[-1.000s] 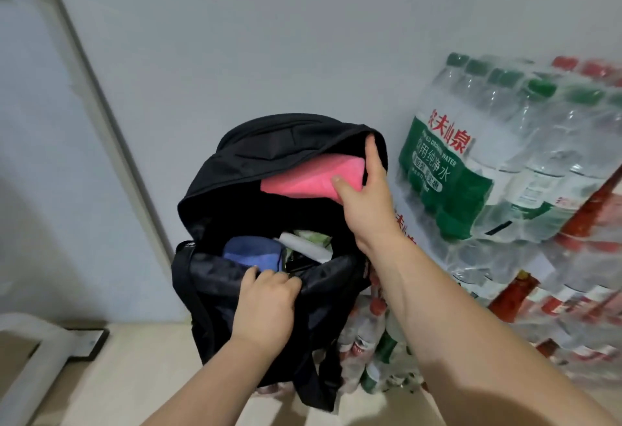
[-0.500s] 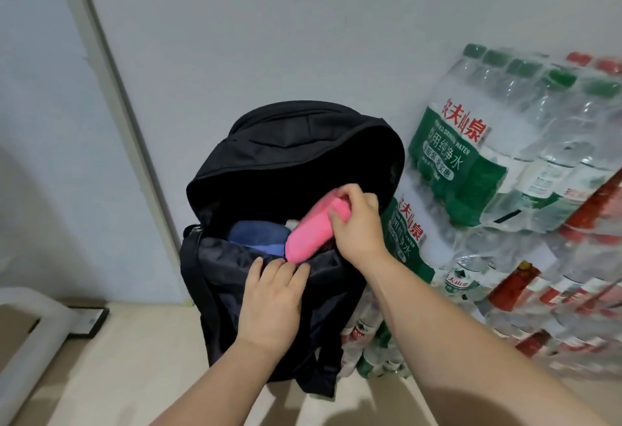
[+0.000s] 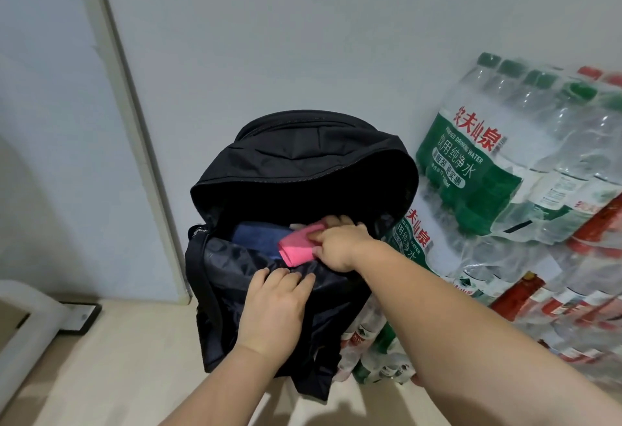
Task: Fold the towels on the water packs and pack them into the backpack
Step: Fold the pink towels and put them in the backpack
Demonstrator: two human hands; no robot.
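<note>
Right hand [image 3: 340, 244] is wrapped round the folded pink towel [image 3: 298, 247], thumb on the near side and fingers over the far side, pressing it down into the mouth of the black backpack [image 3: 303, 163]. A second ago that hand held the towel up under the bag's raised flap; since then it has come down, and the towel now sits low in the opening, its free end sticking out to the left of the hand and touching a blue towel [image 3: 255, 235] already inside. Just below and nearer to me, the left hand [image 3: 276, 304] has stayed where it was, its fingers hooked over the backpack's front lip to hold the opening wide. To my eye this towel is nearly packed, with only a last push and a release left. Beyond the right hand's fingertips a pale scrap shows, too small for me to name. How deep the bag goes and what lies under the two towels is lost in shadow. Off to the right of the right arm the stacked water packs [image 3: 505, 173] run out of view, so I cannot tell whether more towels wait on top of them.
</note>
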